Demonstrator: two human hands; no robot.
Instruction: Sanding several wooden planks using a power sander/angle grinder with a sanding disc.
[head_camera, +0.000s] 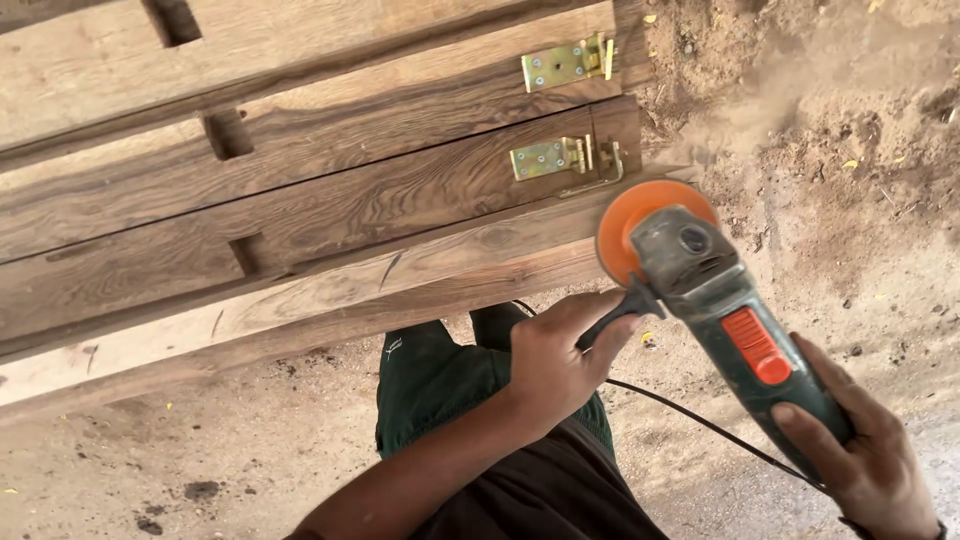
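Keep the grinder (720, 320) level, its orange disc (640, 225) flat at the end of the front beam (300, 310), clear of the nearby hinge (560, 158). Your left hand (555, 360) wraps the side handle; your right hand (865, 440) clasps the body. Keep the cord (700, 420) behind.

Both hands grip an angle grinder (720, 310), orange disc (640, 225) on wooden beam (300, 300)

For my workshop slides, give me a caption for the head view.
Both hands, left hand and right hand, hold an angle grinder, orange disc against a wooden beam.
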